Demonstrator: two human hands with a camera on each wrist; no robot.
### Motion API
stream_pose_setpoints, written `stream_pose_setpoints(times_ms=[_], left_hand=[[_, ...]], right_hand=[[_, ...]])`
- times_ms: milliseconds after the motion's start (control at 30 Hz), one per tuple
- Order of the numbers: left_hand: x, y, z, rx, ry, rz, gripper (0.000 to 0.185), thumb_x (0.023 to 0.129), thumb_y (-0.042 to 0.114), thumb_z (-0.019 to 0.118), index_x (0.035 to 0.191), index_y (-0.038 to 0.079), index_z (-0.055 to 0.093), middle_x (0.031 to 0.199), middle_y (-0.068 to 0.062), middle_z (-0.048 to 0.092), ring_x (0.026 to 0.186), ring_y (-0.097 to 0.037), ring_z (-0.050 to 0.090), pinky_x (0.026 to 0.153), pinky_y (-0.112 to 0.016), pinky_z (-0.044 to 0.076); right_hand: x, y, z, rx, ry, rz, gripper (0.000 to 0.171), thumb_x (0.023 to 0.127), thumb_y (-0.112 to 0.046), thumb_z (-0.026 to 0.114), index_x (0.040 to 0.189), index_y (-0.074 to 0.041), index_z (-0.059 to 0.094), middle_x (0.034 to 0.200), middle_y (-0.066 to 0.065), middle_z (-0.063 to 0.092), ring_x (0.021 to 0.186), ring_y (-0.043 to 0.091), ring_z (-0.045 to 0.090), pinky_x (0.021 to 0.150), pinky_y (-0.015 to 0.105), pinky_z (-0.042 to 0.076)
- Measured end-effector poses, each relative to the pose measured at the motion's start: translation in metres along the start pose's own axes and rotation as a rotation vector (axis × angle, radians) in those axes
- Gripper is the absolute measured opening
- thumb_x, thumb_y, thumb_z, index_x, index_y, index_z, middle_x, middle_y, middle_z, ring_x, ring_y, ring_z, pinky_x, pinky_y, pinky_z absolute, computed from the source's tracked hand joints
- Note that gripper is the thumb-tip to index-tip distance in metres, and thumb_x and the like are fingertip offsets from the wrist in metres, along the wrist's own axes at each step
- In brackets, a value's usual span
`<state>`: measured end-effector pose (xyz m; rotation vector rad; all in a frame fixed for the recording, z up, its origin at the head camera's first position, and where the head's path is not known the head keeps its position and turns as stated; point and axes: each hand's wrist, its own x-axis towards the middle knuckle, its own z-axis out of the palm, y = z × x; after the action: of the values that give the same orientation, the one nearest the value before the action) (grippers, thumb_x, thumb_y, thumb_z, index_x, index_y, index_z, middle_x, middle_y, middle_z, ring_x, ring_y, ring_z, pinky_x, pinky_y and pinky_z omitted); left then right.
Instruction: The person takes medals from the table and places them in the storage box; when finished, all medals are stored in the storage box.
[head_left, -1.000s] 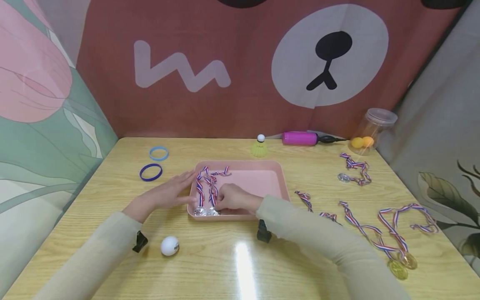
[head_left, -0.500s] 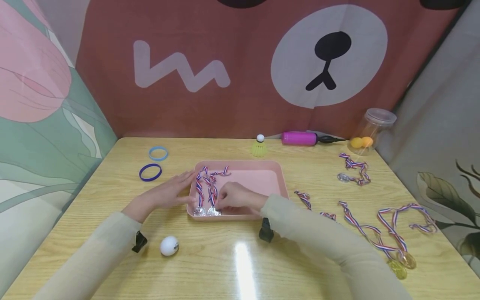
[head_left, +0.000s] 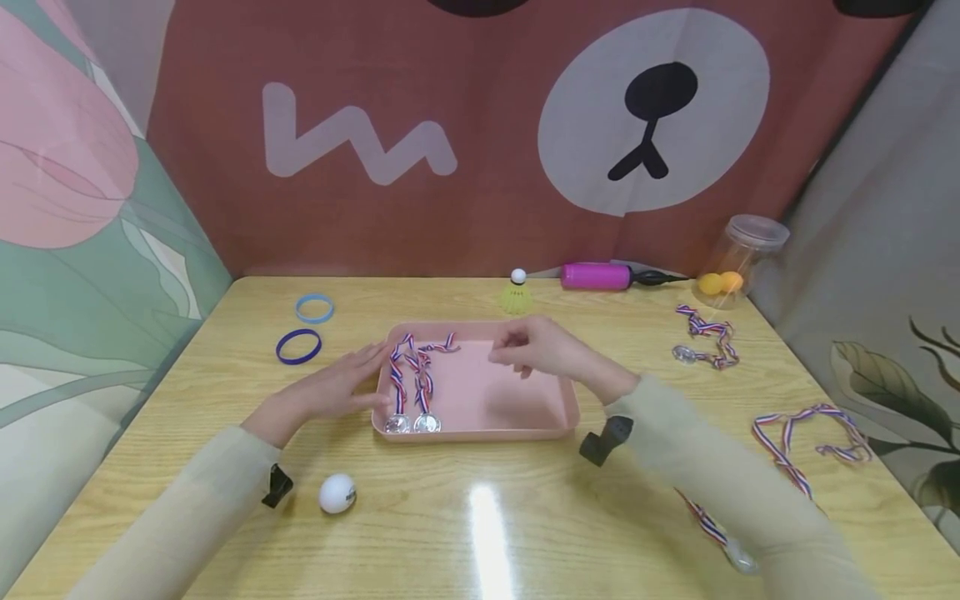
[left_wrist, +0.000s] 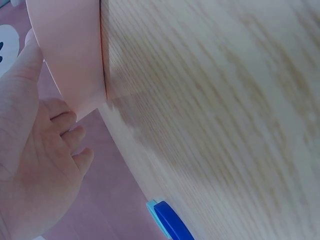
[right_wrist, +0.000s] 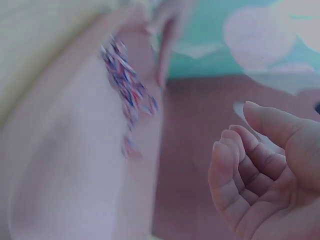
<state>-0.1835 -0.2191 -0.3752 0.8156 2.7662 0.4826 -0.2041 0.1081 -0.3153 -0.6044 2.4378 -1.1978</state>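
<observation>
A pink tray point(head_left: 480, 434) lies mid-table. Two silver medals point(head_left: 412, 423) sit in its front left corner, their striped ribbons point(head_left: 411, 367) running back along the left side. My left hand point(head_left: 360, 379) lies flat on the table, fingers straight, touching the tray's left rim; the left wrist view shows that hand point(left_wrist: 45, 150) beside the tray's wall point(left_wrist: 70, 55). My right hand point(head_left: 517, 354) hovers over the tray's back half with loosely curled fingers and holds nothing. In the blurred right wrist view the right hand point(right_wrist: 250, 165) is empty above the ribbons point(right_wrist: 127, 95).
A white ball point(head_left: 337, 493) lies front left. Two blue wristbands point(head_left: 298, 345) sit back left. A shuttlecock point(head_left: 517, 293), a pink pump point(head_left: 600, 276) and a clear jar point(head_left: 738, 254) with orange balls line the back edge. More ribboned medals point(head_left: 701, 346) lie at right.
My right hand has let go of the medal in the tray's front left corner and risen back and to the right. The left hand has stayed put.
</observation>
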Motion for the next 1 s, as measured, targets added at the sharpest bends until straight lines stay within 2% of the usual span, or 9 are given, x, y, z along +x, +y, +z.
stream_pose_setpoints(times_ms=[167,367,567,700,800,867,1000], left_hand=[[0.0,0.001,-0.001,-0.001,0.003,0.006,0.082,0.089,0.045,0.055,0.147,0.004,0.014,0.148,-0.025,0.014,0.133,-0.043,0.013,0.108,-0.052,0.011],[-0.001,0.001,-0.002,-0.003,0.002,0.009,0.082,0.09,0.045,0.055,0.147,0.004,0.014,0.148,-0.024,0.014,0.133,-0.042,0.013,0.108,-0.052,0.011],[-0.001,0.0,-0.001,-0.006,0.001,0.004,0.082,0.089,0.046,0.055,0.147,0.005,0.013,0.149,-0.023,0.013,0.134,-0.041,0.013,0.108,-0.052,0.01],[-0.002,0.001,-0.001,-0.009,0.001,0.001,0.082,0.089,0.046,0.055,0.148,0.007,0.013,0.149,-0.023,0.013,0.134,-0.041,0.013,0.108,-0.052,0.011],[-0.002,0.001,-0.001,-0.01,0.0,0.001,0.082,0.089,0.045,0.055,0.148,0.007,0.012,0.149,-0.023,0.012,0.133,-0.043,0.013,0.108,-0.052,0.01],[-0.002,0.001,-0.001,-0.011,0.0,0.002,0.082,0.089,0.045,0.056,0.148,0.007,0.012,0.148,-0.024,0.013,0.133,-0.043,0.013,0.108,-0.053,0.011],[-0.001,0.001,0.0,-0.01,0.002,0.005,0.082,0.089,0.046,0.055,0.148,0.007,0.012,0.149,-0.024,0.013,0.133,-0.044,0.013,0.108,-0.052,0.011]], right_hand=[[-0.023,0.02,-0.043,0.017,0.125,-0.005,0.021,0.088,-0.018,0.064,0.096,0.001,0.064,0.08,0.008,0.062,0.067,0.026,0.058,0.06,0.033,0.054],[-0.053,0.055,-0.089,0.006,0.306,0.05,0.029,0.09,-0.02,0.062,0.1,0.007,0.058,0.078,0.008,0.059,0.067,0.021,0.058,0.061,0.03,0.054],[-0.077,0.099,-0.123,-0.032,0.41,0.107,0.039,0.092,-0.027,0.058,0.107,0.008,0.055,0.083,0.007,0.06,0.069,0.019,0.059,0.062,0.03,0.055],[-0.087,0.131,-0.136,-0.037,0.444,0.134,0.041,0.092,-0.027,0.058,0.108,0.011,0.054,0.084,0.01,0.061,0.065,0.013,0.058,0.059,0.027,0.054],[-0.094,0.152,-0.142,-0.062,0.448,0.189,0.042,0.091,-0.03,0.058,0.105,0.009,0.055,0.08,0.008,0.061,0.061,0.013,0.058,0.051,0.028,0.051],[-0.099,0.163,-0.145,-0.042,0.451,0.228,0.04,0.09,-0.031,0.06,0.101,0.007,0.055,0.075,0.007,0.061,0.059,0.014,0.058,0.047,0.03,0.049],[-0.104,0.181,-0.147,-0.017,0.444,0.28,0.04,0.089,-0.026,0.061,0.102,0.011,0.053,0.071,0.007,0.06,0.059,0.014,0.058,0.051,0.031,0.052]])
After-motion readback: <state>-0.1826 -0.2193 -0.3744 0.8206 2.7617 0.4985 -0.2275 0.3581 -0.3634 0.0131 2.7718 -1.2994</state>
